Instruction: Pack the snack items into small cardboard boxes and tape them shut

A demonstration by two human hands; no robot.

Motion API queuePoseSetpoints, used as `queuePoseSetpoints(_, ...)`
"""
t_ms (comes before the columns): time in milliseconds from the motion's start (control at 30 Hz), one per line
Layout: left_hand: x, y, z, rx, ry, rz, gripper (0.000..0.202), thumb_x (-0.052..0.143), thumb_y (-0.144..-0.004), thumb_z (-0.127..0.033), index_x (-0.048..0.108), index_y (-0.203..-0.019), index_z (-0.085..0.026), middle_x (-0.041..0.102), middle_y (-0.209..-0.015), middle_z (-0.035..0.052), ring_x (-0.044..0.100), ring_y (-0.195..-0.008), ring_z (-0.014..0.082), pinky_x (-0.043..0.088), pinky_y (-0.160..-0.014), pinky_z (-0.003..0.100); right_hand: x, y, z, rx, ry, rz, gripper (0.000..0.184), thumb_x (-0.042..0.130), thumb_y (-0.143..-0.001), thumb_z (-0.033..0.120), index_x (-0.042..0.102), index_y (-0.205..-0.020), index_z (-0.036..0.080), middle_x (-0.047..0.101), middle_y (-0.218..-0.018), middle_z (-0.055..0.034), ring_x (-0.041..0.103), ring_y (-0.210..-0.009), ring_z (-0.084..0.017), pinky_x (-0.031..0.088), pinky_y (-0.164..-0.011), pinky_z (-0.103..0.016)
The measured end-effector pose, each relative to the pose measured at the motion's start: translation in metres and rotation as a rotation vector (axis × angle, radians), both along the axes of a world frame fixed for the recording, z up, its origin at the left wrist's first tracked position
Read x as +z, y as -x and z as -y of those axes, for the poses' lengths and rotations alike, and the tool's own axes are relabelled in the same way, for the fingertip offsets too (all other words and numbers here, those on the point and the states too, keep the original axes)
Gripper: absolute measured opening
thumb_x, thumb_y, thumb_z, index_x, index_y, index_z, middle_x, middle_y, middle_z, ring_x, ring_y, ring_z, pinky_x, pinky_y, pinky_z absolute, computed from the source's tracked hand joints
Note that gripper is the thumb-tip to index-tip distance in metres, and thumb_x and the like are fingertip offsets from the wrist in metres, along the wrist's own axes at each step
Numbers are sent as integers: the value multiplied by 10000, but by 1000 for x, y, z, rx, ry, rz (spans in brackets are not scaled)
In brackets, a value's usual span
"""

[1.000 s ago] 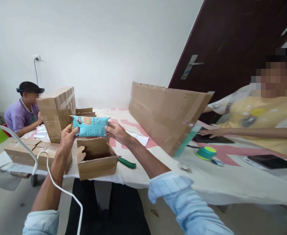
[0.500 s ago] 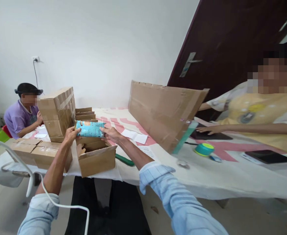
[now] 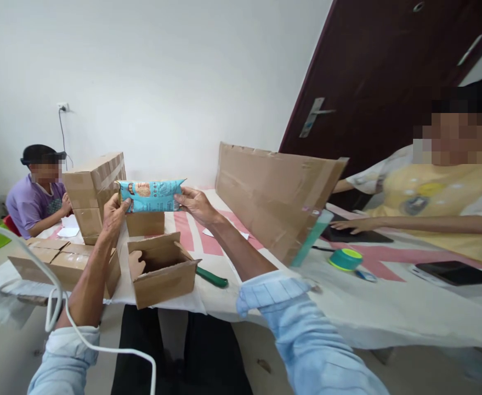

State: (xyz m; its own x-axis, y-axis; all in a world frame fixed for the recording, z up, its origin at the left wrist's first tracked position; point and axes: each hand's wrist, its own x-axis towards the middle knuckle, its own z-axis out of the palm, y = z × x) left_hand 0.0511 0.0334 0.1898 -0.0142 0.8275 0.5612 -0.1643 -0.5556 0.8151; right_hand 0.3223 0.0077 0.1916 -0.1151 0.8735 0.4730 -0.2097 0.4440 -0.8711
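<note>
Stretched between my two hands is a blue snack packet (image 3: 152,196) with printing on its face, held up level above the table. My left hand (image 3: 115,216) pinches its left end, and my right hand (image 3: 195,203) grips the right end, thumb in front. Below the packet stands an open cardboard box (image 3: 164,282) with its flaps up; its inside is dark and I cannot make out its contents. Just behind that sits another small cardboard box (image 3: 145,224), partly hidden by the packet.
Stacked cartons (image 3: 96,186) and a low closed carton (image 3: 68,258) stand left. A tall cardboard panel (image 3: 273,197) leans at centre right. Beside the open box lies a green-handled tool (image 3: 211,277). Tape roll (image 3: 345,259), phone (image 3: 458,272) and two people are nearby; a white cable (image 3: 113,346) crosses lower left.
Both hands have raised the packet higher, and its printed face now shows more fully toward me. The open box beneath is less covered. The view has tilted slightly upward.
</note>
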Motion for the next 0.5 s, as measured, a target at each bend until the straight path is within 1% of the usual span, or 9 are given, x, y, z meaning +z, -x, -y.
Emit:
queuePoseSetpoints(67, 10, -3, 6, -7, -89, 27, 514, 959, -668, -589, 738, -900, -187, 730, -834, 7, 668, -743, 163, 591, -707, 280, 10, -1, 6, -27, -38, 25, 698, 972, -564, 727, 767, -1012, 232, 814, -974, -47, 734, -885, -225, 628, -877, -377)
queuePoseSetpoints(167, 22, -6, 14, -7, -166, 41, 474, 949, -698, -585, 752, -895, -201, 736, -869, 17, 692, -822, 191, 589, -756, 293, 23, -4, 13, -27, -92, 43, 712, 959, -580, 747, 766, -1026, 227, 812, -995, -55, 734, -886, -229, 629, -868, -381)
queuePoseSetpoints(300, 38, -10, 20, 27, -271, 41, 432, 941, -723, -562, 744, -866, -205, 714, -837, 15, 683, -835, 202, 571, -773, 298, 34, -11, 18, -12, -154, 79, 712, 964, -612, 708, 763, -1085, 215, 805, -1000, -55, 736, -882, -224, 632, -808, -353)
queuePoseSetpoints(400, 47, -13, 19, 46, -292, 11, 401, 928, -732, -519, 754, -884, -191, 704, -831, 12, 676, -845, 209, 552, -768, 289, 35, -17, 14, -19, -194, 123, 661, 991, -617, 630, 782, -1070, 197, 800, -985, -58, 736, -887, -232, 626, -752, -340)
queuePoseSetpoints(467, 46, -13, 19, 54, -264, -64, 349, 893, -764, -465, 765, -924, -182, 723, -873, 22, 685, -888, 220, 557, -804, 296, 28, -22, 6, -49, -192, 143, 604, 993, -621, 601, 797, -1014, 186, 793, -942, -56, 730, -863, -234, 623, -730, -347)
queuePoseSetpoints(500, 44, -12, 20, 69, -239, -120, 321, 878, -774, -423, 770, -954, -180, 739, -911, 31, 694, -922, 230, 562, -835, 304, 22, -24, 1, -75, -178, 151, 581, 994, -616, 593, 799, -978, 181, 787, -912, -53, 723, -838, -230, 621, -719, -348)
